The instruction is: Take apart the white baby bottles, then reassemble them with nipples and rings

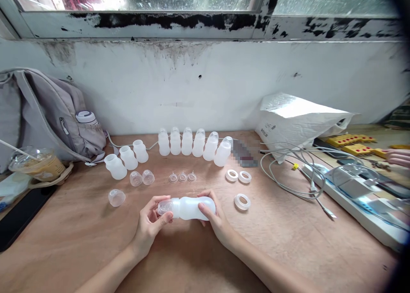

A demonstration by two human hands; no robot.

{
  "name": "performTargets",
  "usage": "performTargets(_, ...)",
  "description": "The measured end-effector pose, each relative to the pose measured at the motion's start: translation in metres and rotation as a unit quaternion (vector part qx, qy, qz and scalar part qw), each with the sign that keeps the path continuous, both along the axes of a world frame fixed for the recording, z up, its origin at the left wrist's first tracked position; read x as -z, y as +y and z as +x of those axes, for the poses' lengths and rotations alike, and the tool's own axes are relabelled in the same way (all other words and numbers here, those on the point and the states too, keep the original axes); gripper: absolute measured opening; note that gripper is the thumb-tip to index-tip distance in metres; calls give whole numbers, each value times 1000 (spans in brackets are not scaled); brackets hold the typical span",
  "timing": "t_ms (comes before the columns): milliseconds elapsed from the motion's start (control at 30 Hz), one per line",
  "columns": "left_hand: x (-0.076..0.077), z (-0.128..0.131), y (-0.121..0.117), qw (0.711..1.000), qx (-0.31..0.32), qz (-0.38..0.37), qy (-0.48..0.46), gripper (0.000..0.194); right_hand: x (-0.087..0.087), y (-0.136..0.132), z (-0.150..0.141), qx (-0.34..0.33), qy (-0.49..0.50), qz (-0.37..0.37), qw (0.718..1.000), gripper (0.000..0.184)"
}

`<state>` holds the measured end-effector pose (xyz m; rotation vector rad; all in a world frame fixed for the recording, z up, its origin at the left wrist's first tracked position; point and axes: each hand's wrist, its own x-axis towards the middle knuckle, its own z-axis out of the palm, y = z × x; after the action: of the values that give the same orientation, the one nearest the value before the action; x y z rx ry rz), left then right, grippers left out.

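Note:
A frosted white baby bottle (188,208) lies sideways between my two hands, just above the table. My left hand (152,220) grips its clear cap end, thumb in front. Around the bottle's base, my right hand (213,212) is closed with the thumb on its side. Behind them, several clear nipples (182,177) stand in a short row. Loose clear caps (116,197) sit to the left, near open bottle bodies (115,167). White collar rings (242,202) lie to the right. Several capped bottles (187,142) stand in a curved row at the back.
At left are a grey backpack (48,109), an iced drink cup (38,167) and a black phone (22,218). To the right lie a white bag (297,118), coiled cables (278,180) and a power strip (355,205). Another person's hand (399,156) shows at the right edge.

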<state>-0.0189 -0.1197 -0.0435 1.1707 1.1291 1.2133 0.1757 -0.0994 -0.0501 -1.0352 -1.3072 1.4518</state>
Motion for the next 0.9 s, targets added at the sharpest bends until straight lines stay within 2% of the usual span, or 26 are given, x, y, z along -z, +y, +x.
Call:
performTargets(167,-1,2,3,1000,-12,-8,-19,35,4,3,-2,-13,-3,-19,1000,35)
performTargets(433,-6,4,-3,999,-31,8,1,38,12,5,1,-29,-18,-2,999,34)
performTargets(633,-3,2,-3,999,-32,26,11,39,12,5,1,-24,-19,15,999,35)
performTargets(733,-3,-3,0,999,-36,31,21,37,10,5,1,-53,-2,14,999,34)
performTargets(800,-9,-7,3,998,-39,35,29,36,8,6,0,-70,25,0,997,34)
performTargets(900,-26,-13,11,997,-41,30,53,44,5,6,-2,-75,64,-12,995,33)
